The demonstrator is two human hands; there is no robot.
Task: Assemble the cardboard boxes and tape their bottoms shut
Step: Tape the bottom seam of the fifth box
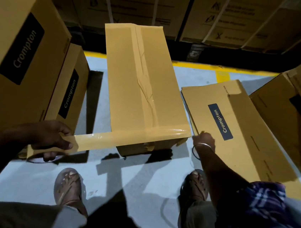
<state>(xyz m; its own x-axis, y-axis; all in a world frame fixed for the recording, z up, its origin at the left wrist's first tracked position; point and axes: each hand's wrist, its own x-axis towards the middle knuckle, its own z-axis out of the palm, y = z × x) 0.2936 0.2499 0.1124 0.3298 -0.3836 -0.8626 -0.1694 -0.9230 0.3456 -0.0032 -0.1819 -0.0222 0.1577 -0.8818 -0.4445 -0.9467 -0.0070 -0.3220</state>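
The assembled box (145, 87) stands bottom up on the floor in front of your feet. Its long side runs away from you, and one strip of tape already runs down the middle seam.

Your left hand (50, 136) is curled around the tape roll (37, 155), just left of the box's near edge. A tape strip (106, 139) stretches from the roll across that near edge to the box's near right corner. So the tape lies across the box, not along it.

Your right hand (204, 138) is at that right corner, just beside the tape's end. I cannot tell if its fingers are pressing or pinching anything.

I think the next job is cutting the tape. Your left hand is the nearer one for that.

A flat box (237, 130) lies right of the assembled box.
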